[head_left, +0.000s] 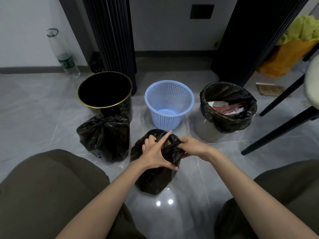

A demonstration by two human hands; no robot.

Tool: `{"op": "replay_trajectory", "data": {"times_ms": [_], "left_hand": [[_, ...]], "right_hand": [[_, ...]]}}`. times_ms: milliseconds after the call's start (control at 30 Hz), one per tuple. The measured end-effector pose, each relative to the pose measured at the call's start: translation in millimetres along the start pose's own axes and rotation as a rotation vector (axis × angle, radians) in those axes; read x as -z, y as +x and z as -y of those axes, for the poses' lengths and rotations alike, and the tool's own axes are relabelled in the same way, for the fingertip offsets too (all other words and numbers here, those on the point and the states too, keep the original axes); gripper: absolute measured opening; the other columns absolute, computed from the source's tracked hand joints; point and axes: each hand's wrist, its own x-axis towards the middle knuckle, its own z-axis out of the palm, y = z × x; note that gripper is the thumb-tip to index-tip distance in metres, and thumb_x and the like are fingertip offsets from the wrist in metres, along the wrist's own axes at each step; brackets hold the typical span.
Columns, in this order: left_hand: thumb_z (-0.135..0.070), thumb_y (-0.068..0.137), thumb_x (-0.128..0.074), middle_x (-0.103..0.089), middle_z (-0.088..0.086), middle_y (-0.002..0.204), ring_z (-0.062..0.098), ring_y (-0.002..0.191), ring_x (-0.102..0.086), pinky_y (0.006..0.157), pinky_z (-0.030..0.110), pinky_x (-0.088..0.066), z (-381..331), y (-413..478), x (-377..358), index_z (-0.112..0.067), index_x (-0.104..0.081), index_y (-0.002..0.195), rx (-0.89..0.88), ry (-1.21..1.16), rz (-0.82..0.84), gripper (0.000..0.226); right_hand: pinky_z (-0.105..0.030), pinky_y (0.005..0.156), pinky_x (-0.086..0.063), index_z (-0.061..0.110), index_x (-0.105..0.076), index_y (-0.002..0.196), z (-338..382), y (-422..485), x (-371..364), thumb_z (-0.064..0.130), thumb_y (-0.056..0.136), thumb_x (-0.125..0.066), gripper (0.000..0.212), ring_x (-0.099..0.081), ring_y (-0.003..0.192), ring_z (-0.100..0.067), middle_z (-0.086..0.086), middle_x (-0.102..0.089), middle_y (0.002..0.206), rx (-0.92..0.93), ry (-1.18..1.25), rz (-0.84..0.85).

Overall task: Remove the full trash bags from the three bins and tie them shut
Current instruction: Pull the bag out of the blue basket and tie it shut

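The left hand (155, 152) (forefinger straight) and right hand (191, 145) both grip the twisted neck of the near black trash bag (155, 180), beside the blue basket (170, 102).

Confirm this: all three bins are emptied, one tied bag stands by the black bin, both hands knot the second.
Only the black bin and blue basket are emptied: the head view shows the right bin still holding its full bag. The rest stands.

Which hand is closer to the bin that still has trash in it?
Right. The right hand grips the twisted top of the bag on the floor, in front of and left of the lined bin. The left hand holds the same bag farther left.
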Motion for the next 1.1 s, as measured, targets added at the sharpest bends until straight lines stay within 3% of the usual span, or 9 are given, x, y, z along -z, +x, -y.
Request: {"op": "replay_trajectory", "data": {"times_ms": [200, 467, 567, 733, 800, 867, 933, 1000, 1100], "left_hand": [[-0.059, 0.068, -0.069, -0.027, 0.001, 0.112, 0.029, 0.115, -0.031, 0.100, 0.037, -0.028, -2.3, 6.6, -18.5, -0.043, -0.053, 0.119, 0.068, 0.010, -0.074, 0.057], [-0.041, 0.083, -0.058, -0.037, 0.002, 0.115, 0.025, 0.114, -0.033, 0.099, 0.033, -0.029, 3.4, 9.1, -23.2, -0.025, -0.064, 0.103, 0.011, 0.057, -0.093, 0.026], [-0.039, 0.085, -0.056, -0.031, -0.002, 0.102, 0.022, 0.107, -0.033, 0.093, 0.031, -0.029, 2.4, 6.4, -25.9, -0.021, -0.062, 0.103, -0.017, 0.102, -0.097, 0.026], [-0.034, 0.085, -0.056, -0.033, 0.002, 0.105, 0.022, 0.106, -0.034, 0.094, 0.033, -0.030, 0.0, 5.1, -28.4, -0.017, -0.061, 0.107, -0.044, 0.156, -0.081, 0.028], [-0.033, 0.085, -0.058, -0.034, 0.004, 0.109, 0.023, 0.106, -0.034, 0.090, 0.031, -0.030, 0.5, 4.8, -27.4, -0.015, -0.060, 0.106, -0.061, 0.199, -0.072, 0.027], [-0.033, 0.086, -0.059, -0.034, 0.005, 0.112, 0.023, 0.107, -0.033, 0.086, 0.029, -0.026, 3.6, 4.3, -26.4, -0.014, -0.058, 0.105, -0.070, 0.225, -0.059, 0.027], [-0.033, 0.086, -0.059, -0.034, 0.005, 0.114, 0.023, 0.108, -0.032, 0.084, 0.028, -0.025, 6.4, 3.7, -26.8, -0.014, -0.058, 0.106, -0.072, 0.236, -0.044, 0.027], [-0.033, 0.085, -0.059, -0.034, 0.005, 0.114, 0.023, 0.109, -0.033, 0.085, 0.028, -0.026, 7.3, 3.6, -26.8, -0.015, -0.060, 0.107, -0.075, 0.242, -0.030, 0.028], [-0.035, 0.086, -0.059, -0.034, 0.006, 0.112, 0.023, 0.108, -0.032, 0.083, 0.028, -0.025, 6.8, 3.6, -26.9, -0.015, -0.061, 0.105, -0.086, 0.216, -0.010, 0.028]], "right_hand": [[-0.025, 0.071, -0.052, 0.007, -0.061, 0.086, 6.8, -12.2, -0.6, 0.015, 0.096, -0.053, 0.015, -0.061, 0.057, -0.010, -0.008, -0.067, 0.073, -0.022, 0.238, 0.170], [-0.014, 0.046, -0.045, 0.014, -0.071, 0.093, -26.9, -3.1, -5.9, 0.030, 0.097, -0.047, 0.030, -0.056, 0.057, -0.006, 0.006, -0.074, 0.083, -0.125, 1.304, 0.060], [-0.019, 0.052, -0.037, 0.020, -0.063, 0.095, -36.6, 1.9, -17.3, 0.033, 0.098, -0.046, 0.022, -0.048, 0.065, -0.007, 0.009, -0.068, 0.078, -0.069, 0.944, -0.196], [-0.036, 0.072, -0.032, 0.022, -0.060, 0.079, -54.5, 7.8, -28.0, 0.027, 0.096, -0.049, 0.021, -0.047, 0.087, -0.019, 0.000, -0.066, 0.072, 0.267, -0.858, -0.587], [-0.030, 0.061, -0.027, 0.024, -0.054, 0.065, -54.9, 4.0, -33.1, 0.015, 0.073, -0.071, 0.020, -0.051, 0.076, -0.020, 0.004, -0.061, 0.057, 0.357, -1.119, -0.545], [-0.029, 0.058, -0.027, 0.023, -0.054, 0.064, -55.5, 5.3, -35.0, 0.012, 0.061, -0.076, 0.025, -0.053, 0.070, -0.019, 0.005, -0.060, 0.059, 0.495, -1.208, -0.516], [-0.031, 0.067, -0.032, 0.017, -0.058, 0.082, -51.6, 6.9, -34.9, 0.016, 0.083, -0.061, 0.004, -0.055, 0.085, -0.023, -0.003, -0.064, 0.083, 0.542, -1.100, -0.402], [-0.031, 0.072, -0.034, 0.016, -0.054, 0.080, -47.7, 3.7, -35.1, 0.024, 0.098, -0.043, 0.024, -0.054, 0.086, -0.023, -0.008, -0.061, 0.085, 0.309, -0.653, -0.203], [-0.021, 0.056, -0.032, 0.022, -0.047, 0.063, -49.6, 4.2, -31.0, 0.034, 0.092, -0.058, 0.033, -0.043, 0.058, -0.009, 0.003, -0.046, 0.062, 0.025, 0.071, -0.039]]}}
